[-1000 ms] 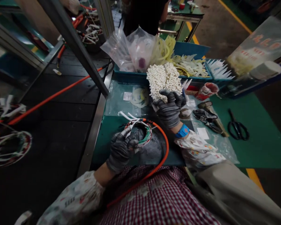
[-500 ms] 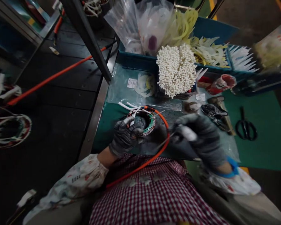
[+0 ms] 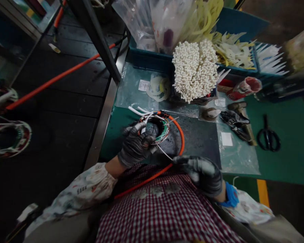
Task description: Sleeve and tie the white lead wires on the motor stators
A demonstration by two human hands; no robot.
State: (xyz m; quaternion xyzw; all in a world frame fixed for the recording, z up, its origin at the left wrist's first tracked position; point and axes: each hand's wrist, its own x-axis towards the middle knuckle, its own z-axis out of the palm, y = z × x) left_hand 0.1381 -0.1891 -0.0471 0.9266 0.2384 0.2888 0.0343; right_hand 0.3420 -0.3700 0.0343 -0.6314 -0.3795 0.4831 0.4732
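Observation:
My left hand (image 3: pixel 135 145), in a dark striped glove, is closed around the near left side of a motor stator ring (image 3: pixel 165 132) with green lining and wound wires. White sleeved leads (image 3: pixel 135 111) stick out at its far left. An orange cable (image 3: pixel 183 138) leaves the ring and curves round to the right and back toward my apron. A thin white cord (image 3: pixel 164 152) stretches from the ring's near edge to the fingertips of my gloved right hand (image 3: pixel 202 173), which pinch its end. Another thin pale end pokes out at the ring's right.
Behind the ring stands a bundle of white-tipped sticks (image 3: pixel 195 71), with plastic bags and blue bins (image 3: pixel 152 60) of yellow and white strips. On the right lie black scissors (image 3: pixel 268 138), a hammer-like tool (image 3: pixel 245 125) and a red can (image 3: pixel 244 88). A metal post (image 3: pixel 96 37) rises at left.
My right hand has moved down and toward my body, and the white cord now runs straight from the ring's near edge. My left hand stays on the stator.

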